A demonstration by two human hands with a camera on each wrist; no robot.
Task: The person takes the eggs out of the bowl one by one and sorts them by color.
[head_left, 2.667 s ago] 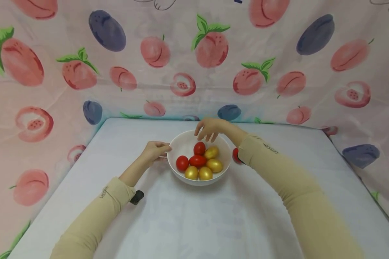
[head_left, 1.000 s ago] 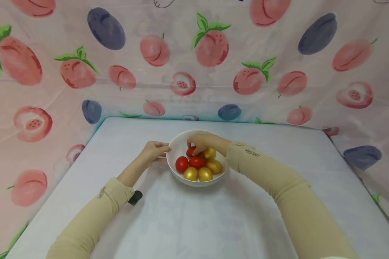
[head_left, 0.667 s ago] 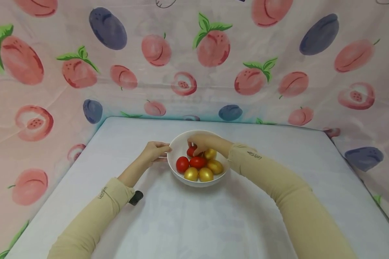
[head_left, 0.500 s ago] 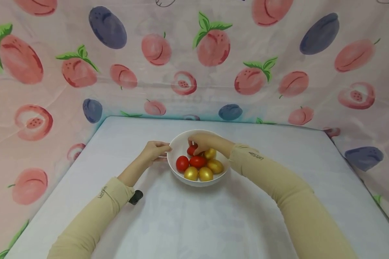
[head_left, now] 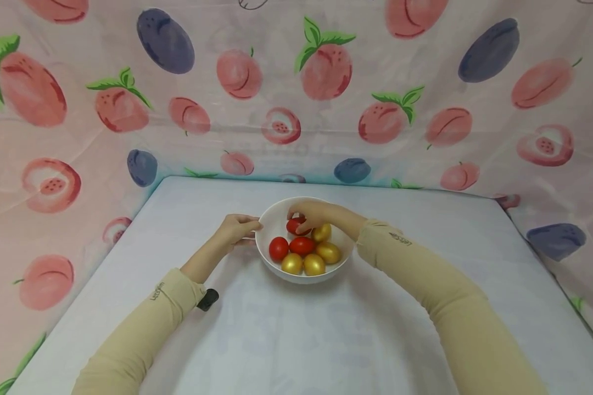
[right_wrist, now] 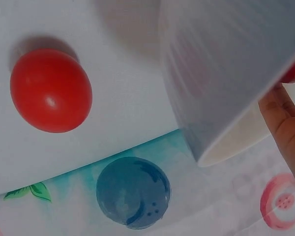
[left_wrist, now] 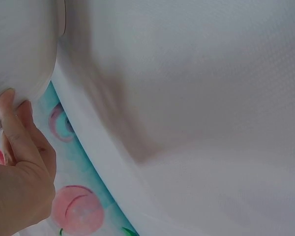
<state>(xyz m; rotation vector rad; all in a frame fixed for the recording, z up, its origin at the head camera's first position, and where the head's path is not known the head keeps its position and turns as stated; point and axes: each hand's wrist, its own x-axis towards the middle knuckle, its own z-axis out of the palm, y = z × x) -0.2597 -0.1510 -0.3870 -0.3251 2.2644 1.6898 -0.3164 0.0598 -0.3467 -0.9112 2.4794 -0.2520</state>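
A white bowl [head_left: 303,278] stands on the white table. My left hand [head_left: 234,229] pinches its left rim, thumb on top and fingers below; in the left wrist view the fingertips press the bowl wall [left_wrist: 19,54]. Inside the bowl, my right hand [head_left: 312,213] holds a red egg [head_left: 295,226] near the far side. The right wrist view shows only part of that hand [right_wrist: 287,125], behind the rim. Two more red eggs, one at the left [head_left: 279,249] and one in the middle [head_left: 302,246], lie among several gold eggs [head_left: 328,252].
Another red egg [right_wrist: 51,91] lies on the table right of the bowl, hidden behind the right sleeve [head_left: 390,247] in the head view. A fruit-print cloth [head_left: 281,71] hangs behind the table [head_left: 277,340]. A small black device [head_left: 208,300] sits at the left cuff.
The right hand has come down from the far rim into the bowl and taken hold of a red egg, lately shifting it slightly towards the far side. The left hand stays on the rim.
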